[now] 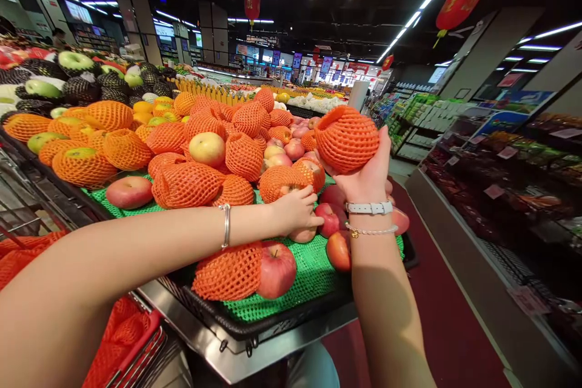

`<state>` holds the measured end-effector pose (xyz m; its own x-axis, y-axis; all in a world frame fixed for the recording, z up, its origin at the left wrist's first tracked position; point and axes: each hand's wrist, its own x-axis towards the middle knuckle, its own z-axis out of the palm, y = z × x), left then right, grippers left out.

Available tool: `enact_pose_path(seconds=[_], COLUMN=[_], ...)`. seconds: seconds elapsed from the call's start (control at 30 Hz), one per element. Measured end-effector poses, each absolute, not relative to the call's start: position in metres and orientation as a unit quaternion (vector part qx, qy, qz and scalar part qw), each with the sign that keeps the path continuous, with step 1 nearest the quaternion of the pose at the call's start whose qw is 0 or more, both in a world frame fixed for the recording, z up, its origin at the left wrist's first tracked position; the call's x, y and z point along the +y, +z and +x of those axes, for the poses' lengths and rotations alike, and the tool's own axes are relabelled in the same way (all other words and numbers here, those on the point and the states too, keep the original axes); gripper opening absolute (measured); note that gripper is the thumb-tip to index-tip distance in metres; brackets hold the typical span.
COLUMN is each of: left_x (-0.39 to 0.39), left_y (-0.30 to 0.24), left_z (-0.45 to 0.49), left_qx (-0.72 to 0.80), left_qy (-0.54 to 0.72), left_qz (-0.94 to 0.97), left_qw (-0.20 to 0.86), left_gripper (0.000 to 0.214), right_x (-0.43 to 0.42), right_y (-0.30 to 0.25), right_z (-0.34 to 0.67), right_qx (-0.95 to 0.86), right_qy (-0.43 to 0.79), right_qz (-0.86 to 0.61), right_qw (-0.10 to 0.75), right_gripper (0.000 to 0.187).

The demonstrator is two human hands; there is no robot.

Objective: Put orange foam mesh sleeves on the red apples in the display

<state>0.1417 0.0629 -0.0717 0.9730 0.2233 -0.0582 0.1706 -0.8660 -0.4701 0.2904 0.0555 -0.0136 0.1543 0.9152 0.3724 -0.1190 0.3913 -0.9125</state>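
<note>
My right hand [366,177] is raised over the right end of a fruit display and grips a fruit wrapped in an orange foam net [347,137]. A white watch and a bead bracelet sit on that wrist. My left hand [297,209] reaches across from the left with a silver bangle on the wrist. Its fingers are curled over a red apple [304,233] lying on the green mat [313,270]. More red apples [277,268] lie loose around it, some half in orange nets [228,271].
The black tray on a steel stand [254,339] holds piles of netted and bare apples, with green fruit in black nets further left. A red basket with orange nets [131,330] sits below left. Shelves of goods line the aisle at right [500,194].
</note>
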Motion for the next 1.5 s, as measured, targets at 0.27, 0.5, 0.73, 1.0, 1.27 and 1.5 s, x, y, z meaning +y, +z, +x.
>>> enact_pose_path(seconds=[0.27, 0.5, 0.73, 1.0, 1.27, 1.5], left_x=[0.051, 0.05, 0.036, 0.033, 0.05, 0.056], left_y=[-0.026, -0.009, -0.023, -0.044, -0.028, -0.075], left_z=[0.091, 0.032, 0.053, 0.039, -0.058, -0.218], left_qx=[-0.06, -0.3, -0.37, -0.323, -0.352, -0.662], left_qy=[-0.075, 0.044, 0.093, 0.034, -0.188, -0.465], left_qz=[-0.987, -0.953, -0.924, -0.944, -0.909, -0.584], left_qw=[0.128, -0.027, 0.028, 0.062, 0.122, 0.063], left_gripper=[0.078, 0.063, 0.061, 0.064, 0.04, 0.027], right_x=[0.057, 0.039, 0.023, 0.024, 0.03, 0.039], right_y=[-0.014, -0.019, -0.016, -0.04, -0.037, -0.047], right_z=[0.297, 0.307, 0.269, 0.257, 0.263, 0.271], right_qx=[-0.533, -0.737, -0.83, -0.867, -0.848, -0.816], right_qy=[0.36, 0.306, 0.208, 0.139, 0.198, 0.253], right_qz=[-0.359, -0.445, -0.516, -0.477, -0.491, -0.519], right_qw=[0.677, 0.407, 0.046, -0.028, 0.027, 0.028], right_gripper=[0.07, 0.059, 0.051, 0.059, 0.027, 0.024])
